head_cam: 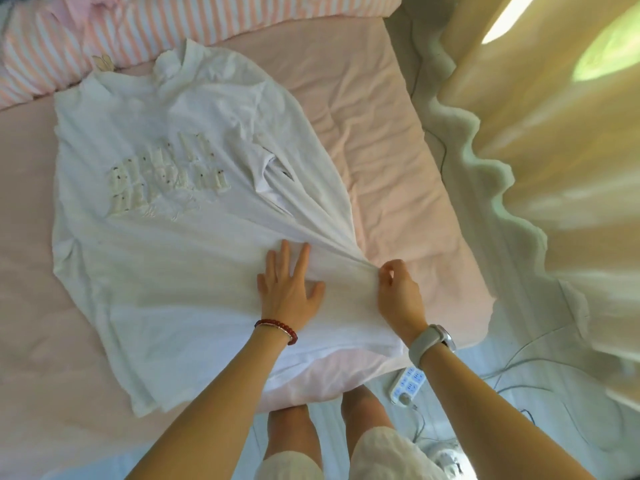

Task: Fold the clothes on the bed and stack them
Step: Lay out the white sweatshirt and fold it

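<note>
A white T-shirt [166,237] with a pale printed design on its chest lies spread on the pink bed [374,109]. My left hand [289,285], with a red bead bracelet on the wrist, rests flat on the shirt's near right part, fingers apart. My right hand [398,296], with a white watch on the wrist, pinches the shirt's right edge, and the cloth is drawn into tight folds running toward that pinch. Part of the shirt's right side is bunched, with a sleeve folded over near the middle.
A pink and white striped quilt [114,32] is heaped along the far edge of the bed. A white power strip [407,384] with cables lies on the floor by my legs. Cream curtains [554,150] hang at the right, close to the bed's corner.
</note>
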`<state>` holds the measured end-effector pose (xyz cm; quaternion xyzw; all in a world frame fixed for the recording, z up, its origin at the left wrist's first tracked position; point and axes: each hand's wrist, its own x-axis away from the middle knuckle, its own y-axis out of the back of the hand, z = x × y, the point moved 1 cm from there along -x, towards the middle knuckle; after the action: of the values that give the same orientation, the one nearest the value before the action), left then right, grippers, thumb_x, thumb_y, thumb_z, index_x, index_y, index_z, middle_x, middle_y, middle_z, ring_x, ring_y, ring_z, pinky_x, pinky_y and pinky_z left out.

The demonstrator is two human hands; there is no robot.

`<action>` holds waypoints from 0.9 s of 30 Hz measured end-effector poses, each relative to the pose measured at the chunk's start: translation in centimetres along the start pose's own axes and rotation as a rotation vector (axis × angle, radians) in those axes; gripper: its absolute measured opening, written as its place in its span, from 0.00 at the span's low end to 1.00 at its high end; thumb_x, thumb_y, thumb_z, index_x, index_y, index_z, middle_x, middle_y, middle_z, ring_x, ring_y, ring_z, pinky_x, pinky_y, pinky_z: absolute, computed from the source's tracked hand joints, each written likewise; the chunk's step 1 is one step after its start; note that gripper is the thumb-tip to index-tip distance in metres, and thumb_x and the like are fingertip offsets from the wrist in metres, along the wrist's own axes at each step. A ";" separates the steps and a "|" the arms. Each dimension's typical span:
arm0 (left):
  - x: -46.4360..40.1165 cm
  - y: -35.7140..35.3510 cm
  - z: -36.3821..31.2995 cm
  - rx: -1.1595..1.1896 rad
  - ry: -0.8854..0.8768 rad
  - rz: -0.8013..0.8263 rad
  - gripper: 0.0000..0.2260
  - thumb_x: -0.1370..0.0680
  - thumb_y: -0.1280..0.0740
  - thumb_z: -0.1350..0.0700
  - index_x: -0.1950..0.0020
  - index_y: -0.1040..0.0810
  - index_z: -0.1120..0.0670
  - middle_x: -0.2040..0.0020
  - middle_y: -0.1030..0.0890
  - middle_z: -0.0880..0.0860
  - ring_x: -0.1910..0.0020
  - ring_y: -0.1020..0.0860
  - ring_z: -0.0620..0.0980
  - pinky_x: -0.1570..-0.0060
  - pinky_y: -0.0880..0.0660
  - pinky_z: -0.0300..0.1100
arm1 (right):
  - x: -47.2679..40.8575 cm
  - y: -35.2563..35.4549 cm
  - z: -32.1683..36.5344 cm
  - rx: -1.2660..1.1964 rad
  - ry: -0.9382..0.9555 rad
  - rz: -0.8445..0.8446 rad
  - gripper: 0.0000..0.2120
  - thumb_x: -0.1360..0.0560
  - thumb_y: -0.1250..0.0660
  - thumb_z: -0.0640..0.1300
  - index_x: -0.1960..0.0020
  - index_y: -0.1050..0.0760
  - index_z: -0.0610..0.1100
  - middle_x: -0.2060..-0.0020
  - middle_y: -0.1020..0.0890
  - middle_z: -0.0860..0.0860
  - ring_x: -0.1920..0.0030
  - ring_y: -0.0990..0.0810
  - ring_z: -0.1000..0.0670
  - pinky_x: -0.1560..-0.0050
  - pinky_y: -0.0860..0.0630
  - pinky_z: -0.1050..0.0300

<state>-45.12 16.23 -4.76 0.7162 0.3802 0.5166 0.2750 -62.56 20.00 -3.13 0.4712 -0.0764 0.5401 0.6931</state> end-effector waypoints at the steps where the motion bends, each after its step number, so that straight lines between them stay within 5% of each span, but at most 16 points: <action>1: 0.0 -0.3 0.0 -0.036 0.002 0.056 0.31 0.23 0.40 0.45 0.24 0.53 0.44 0.23 0.58 0.52 0.25 0.57 0.56 0.30 0.49 0.58 | -0.3 0.3 -0.9 0.114 -0.030 0.085 0.09 0.20 0.47 0.42 0.45 0.30 0.42 0.57 0.22 0.42 0.56 0.25 0.39 0.59 0.31 0.52; 4: 0.3 -0.2 0.3 -0.037 0.004 0.110 0.27 0.22 0.39 0.49 0.25 0.44 0.47 0.23 0.52 0.51 0.24 0.54 0.54 0.29 0.48 0.53 | -0.5 0.6 -2.2 0.230 -0.027 0.221 0.11 0.21 0.46 0.42 0.43 0.28 0.43 0.52 0.20 0.41 0.53 0.23 0.39 0.56 0.29 0.53; 8: -0.3 2.0 1.1 0.226 0.028 -0.056 0.17 0.22 0.38 0.59 0.33 0.29 0.58 0.31 0.32 0.57 0.31 0.36 0.56 0.34 0.36 0.48 | -2.2 1.3 0.2 0.048 0.047 0.161 0.11 0.21 0.44 0.45 0.46 0.26 0.42 0.56 0.20 0.46 0.55 0.23 0.43 0.57 0.30 0.55; 12: -2.7 5.3 1.7 0.395 0.111 -0.146 0.15 0.21 0.40 0.61 0.35 0.29 0.59 0.36 0.29 0.59 0.40 0.27 0.56 0.45 0.32 0.40 | -4.9 0.4 4.3 -0.098 0.004 0.235 0.14 0.22 0.44 0.46 0.65 0.31 0.43 0.70 0.27 0.49 0.65 0.31 0.47 0.63 0.35 0.58; 15: -5.5 7.6 1.9 0.502 0.152 -0.227 0.16 0.21 0.40 0.59 0.33 0.31 0.60 0.36 0.29 0.59 0.47 0.26 0.52 0.51 0.32 0.39 | -6.1 -1.2 6.0 -0.148 -0.049 0.263 0.10 0.22 0.45 0.42 0.60 0.31 0.40 0.70 0.32 0.48 0.69 0.36 0.49 0.68 0.39 0.58; 19: -9.6 9.8 1.8 0.604 0.220 -0.308 0.20 0.22 0.37 0.54 0.31 0.35 0.59 0.36 0.31 0.58 0.52 0.28 0.50 0.52 0.32 0.41 | -6.4 -1.3 6.7 -0.259 -0.018 0.058 0.07 0.21 0.49 0.40 0.55 0.33 0.41 0.69 0.32 0.50 0.67 0.33 0.47 0.68 0.38 0.57; 23: -13.8 11.7 1.1 0.587 0.278 -0.326 0.17 0.23 0.35 0.54 0.39 0.28 0.63 0.44 0.22 0.60 0.51 0.24 0.55 0.55 0.32 0.40 | -8.3 3.6 8.4 -0.229 0.166 -0.274 0.09 0.19 0.48 0.43 0.48 0.30 0.42 0.62 0.24 0.46 0.61 0.29 0.45 0.63 0.38 0.57; 27: -17.6 13.4 -1.5 0.642 0.239 -0.343 0.11 0.22 0.40 0.64 0.43 0.23 0.62 0.45 0.21 0.60 0.45 0.23 0.59 0.44 0.26 0.47 | -12.9 9.4 12.1 0.021 0.329 -0.542 0.11 0.19 0.49 0.46 0.44 0.30 0.44 0.55 0.21 0.42 0.57 0.24 0.39 0.61 0.34 0.53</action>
<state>-46.18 -5.87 -3.09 0.6266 0.6665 0.3973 0.0729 -70.63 2.08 0.93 0.3879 0.1710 0.4054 0.8099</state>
